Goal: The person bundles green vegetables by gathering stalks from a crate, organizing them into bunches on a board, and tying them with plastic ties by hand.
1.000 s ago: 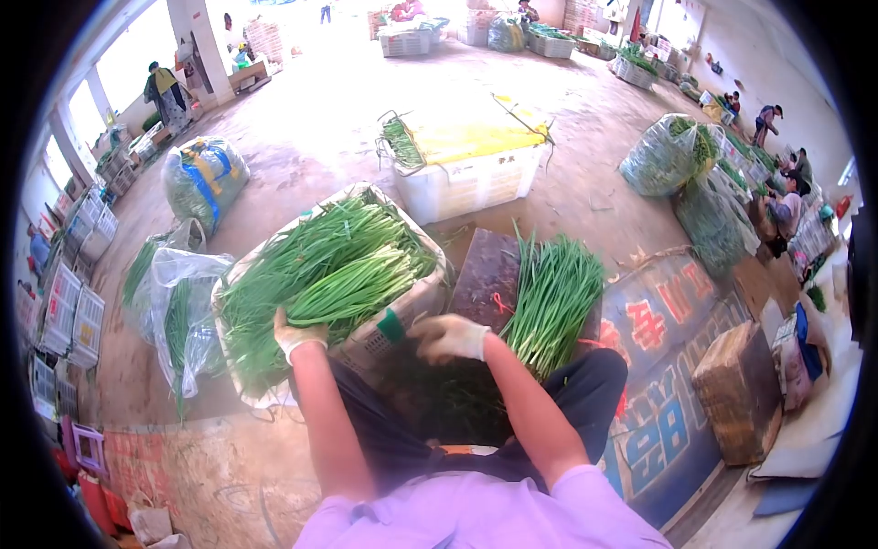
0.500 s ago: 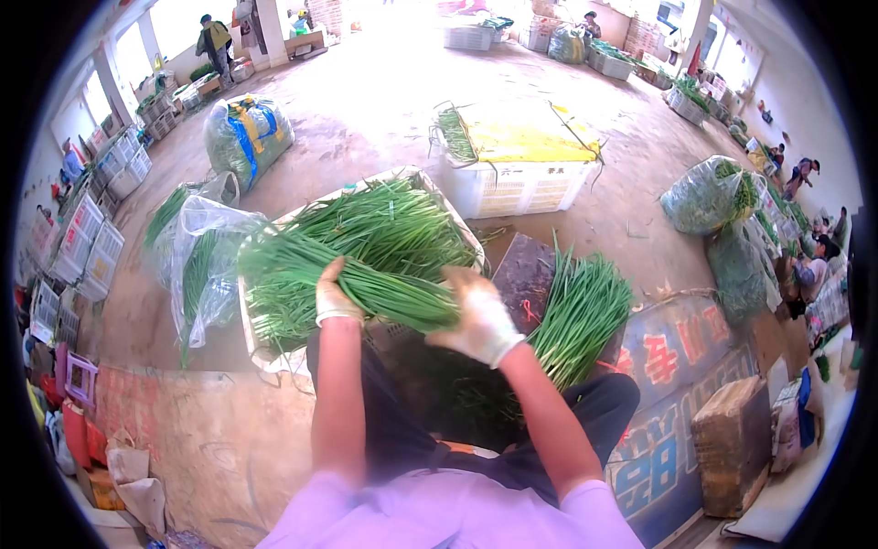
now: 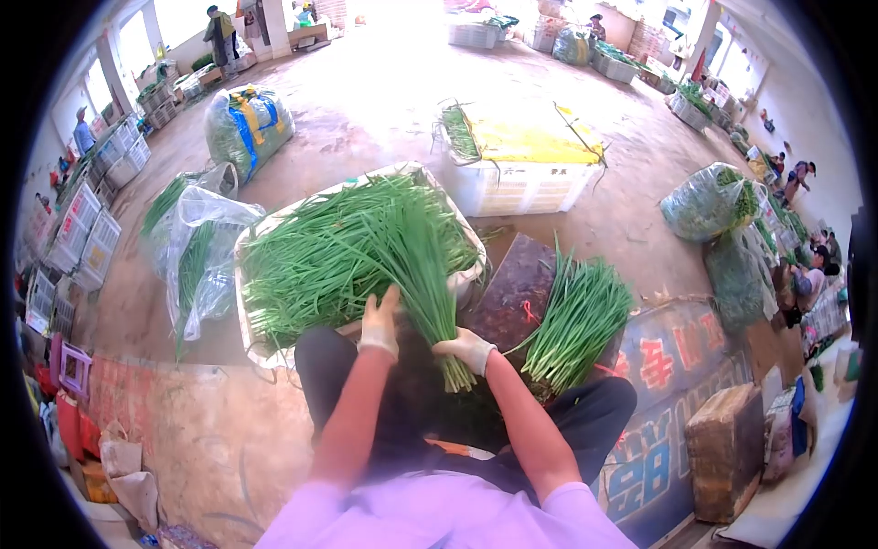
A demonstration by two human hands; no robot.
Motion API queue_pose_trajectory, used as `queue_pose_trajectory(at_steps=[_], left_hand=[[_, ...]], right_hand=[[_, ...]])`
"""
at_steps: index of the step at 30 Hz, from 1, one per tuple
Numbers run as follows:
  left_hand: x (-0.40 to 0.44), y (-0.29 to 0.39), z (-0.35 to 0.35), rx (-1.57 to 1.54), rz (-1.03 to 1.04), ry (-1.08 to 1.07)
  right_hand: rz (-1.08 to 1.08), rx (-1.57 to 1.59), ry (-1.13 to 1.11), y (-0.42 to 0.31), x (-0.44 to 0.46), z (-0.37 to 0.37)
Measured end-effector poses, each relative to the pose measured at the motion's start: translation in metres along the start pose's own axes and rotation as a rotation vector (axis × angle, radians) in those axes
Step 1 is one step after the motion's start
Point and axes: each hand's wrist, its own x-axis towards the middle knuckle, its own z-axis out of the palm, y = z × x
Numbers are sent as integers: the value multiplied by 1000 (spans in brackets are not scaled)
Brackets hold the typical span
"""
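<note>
My right hand point(image 3: 465, 351), in a whitish glove, is closed around the lower stems of a bunch of green chives point(image 3: 422, 288). The bunch stands nearly upright, its leaf tips spreading up over the crate and its cut ends pointing down at my lap. Just left of the stems, my left hand point(image 3: 379, 324), also gloved, has its fingers extended and holds nothing that I can see. Loose chives point(image 3: 315, 247) fill the white crate point(image 3: 245, 302) in front of me. At my right, a pile of chives point(image 3: 581, 320) leans on a dark board point(image 3: 514, 285).
Clear plastic bags with greens point(image 3: 206, 247) lie left of the crate. Beyond it stand a white box with a yellow cover point(image 3: 530, 188) and a stuffed bag point(image 3: 247, 133). A wooden block point(image 3: 727, 448) sits at right. Other people work along the walls.
The bunch has swung from lying sideways to nearly upright. My right hand has moved down onto its stems; my left hand has come off it and shifted right.
</note>
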Motion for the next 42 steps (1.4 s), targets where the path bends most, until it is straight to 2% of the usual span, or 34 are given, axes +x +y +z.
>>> queue_pose_trajectory(at_steps=[2, 3, 4, 6, 7, 8, 10, 12, 13, 14, 17, 21, 23, 26, 28, 30, 32, 34, 35, 36, 38, 39, 40, 42], left_hand=[[-33, -27, -15, 57, 164, -83], [-35, -50, -20, 67, 124, -58], [-38, -57, -19, 96, 25, -112], [-42, -68, -14, -217, -282, -362], [-36, -76, -8, -487, -445, -534], [-29, -77, -5, -501, -447, -524], [-17, -81, -4, -503, -490, -659], [-4, -96, 3, -539, -425, -633], [-4, -99, 8, -597, -380, -668], [-5, -99, 15, -652, -336, -706], [-11, -101, 19, -672, -404, -762], [-22, -91, 22, -689, -375, -827], [-22, -90, 23, -698, -349, -871], [-12, -102, 15, -621, -380, -898], [-7, -106, 13, -697, -487, -821], [-13, -100, 15, -738, -539, -786], [-11, -103, 15, -719, -558, -808], [-9, -105, 17, -685, -555, -796], [-9, -104, 17, -652, -545, -778], [-10, -104, 17, -649, -549, -780], [-1, -111, 14, -658, -469, -763], [4, -113, 12, -663, -457, -727], [4, -109, 11, -673, -452, -718], [-4, -94, 12, -785, -425, -738]], right_hand=[[2, 100, -2, 9, -5, -1], [14, 196, -30, 11, -6, -2], [25, 290, -58, 10, -8, 0], [4, 299, -42, 8, -12, 10], [-1, 243, -10, 8, -12, 14], [-9, 185, 18, 10, -11, 14], [-12, 127, 81, 16, -6, 13], [-183, -49, 414, 21, -8, 7], [-187, -324, 604, 15, -17, 9], [-179, -321, 619, 12, -22, 9], [-357, -299, 795, 23, -29, 8], [-403, -103, 736, 33, -21, 2], [-385, 24, 613, 32, -18, 3], [-377, 91, 595, 29, -23, 1], [-377, 94, 598, 27, -28, -1], [-314, 397, 547, 21, -40, 0], [-272, 375, 525, 21, -42, -2], [-285, -124, 568, 22, -38, -1], [-336, -294, 512, 21, -36, -2], [-335, -291, 517, 22, -35, -3], [-268, -173, 536, 19, -32, -5], [-367, -43, 518, 23, -31, -6], [-276, 175, 450, 14, -41, -4], [-325, 519, 413, 8, -56, 8]])
